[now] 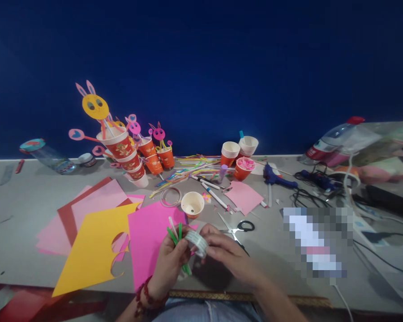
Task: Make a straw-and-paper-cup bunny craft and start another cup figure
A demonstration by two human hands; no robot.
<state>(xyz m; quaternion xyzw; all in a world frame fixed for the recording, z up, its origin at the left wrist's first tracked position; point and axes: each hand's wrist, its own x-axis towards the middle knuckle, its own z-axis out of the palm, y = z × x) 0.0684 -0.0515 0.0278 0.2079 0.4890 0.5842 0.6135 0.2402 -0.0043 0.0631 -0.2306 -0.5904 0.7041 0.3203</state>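
My left hand [168, 264] is closed around a few green and white straws [186, 268], whose ends stick out above and below the fingers. A roll of clear tape [197, 244] sits between both hands, and my right hand [226, 250] grips its right side with bent fingers. The left thumb touches or nearly touches the roll. Just beyond the hands stands an open paper cup [192, 205] with a small dark spot or hole in its bottom. Scissors [235, 230] lie partly open beside my right hand. Pink paper [144, 241] lies under the left wrist.
Yellow paper [87, 246] with round cutouts lies left. Behind it stand red cups with paper rabbit figures [96, 106]. Colourful straws [184, 170], a tape ring [170, 197], markers [218, 198] and stacked cups [230, 154] fill the back. A blue glue gun [278, 179] and cables [310, 197] lie right.
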